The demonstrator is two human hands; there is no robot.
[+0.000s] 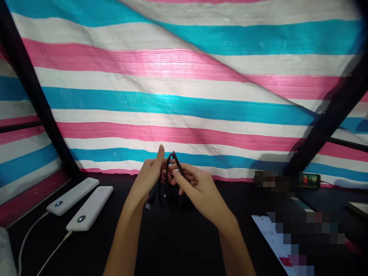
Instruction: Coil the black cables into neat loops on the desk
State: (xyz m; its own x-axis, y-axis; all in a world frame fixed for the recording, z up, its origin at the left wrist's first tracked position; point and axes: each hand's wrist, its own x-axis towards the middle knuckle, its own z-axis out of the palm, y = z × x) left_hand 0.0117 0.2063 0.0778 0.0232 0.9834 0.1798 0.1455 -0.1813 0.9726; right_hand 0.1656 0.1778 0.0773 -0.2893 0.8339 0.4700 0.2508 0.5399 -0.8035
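Observation:
A black cable [167, 180] hangs in loops between my two hands, above the dark table. My left hand [151, 172] has its thumb raised, and its fingers are closed around the loops from behind. From the other side, my right hand [198, 184] pinches the cable with thumb and fingertips. Below my left hand dangles a cable end [148, 206] with a small light tip, blurred. Some of the fingers are hidden behind the loops and the hands.
Two white power banks [89, 209] with white cords lie on the black table [178, 249] at left. A lit phone [268, 234] rests at right, partly pixelated; another small screen [311, 180] stands behind. Striped sheeting [178, 99] and dark frame poles [37, 92] surround the table.

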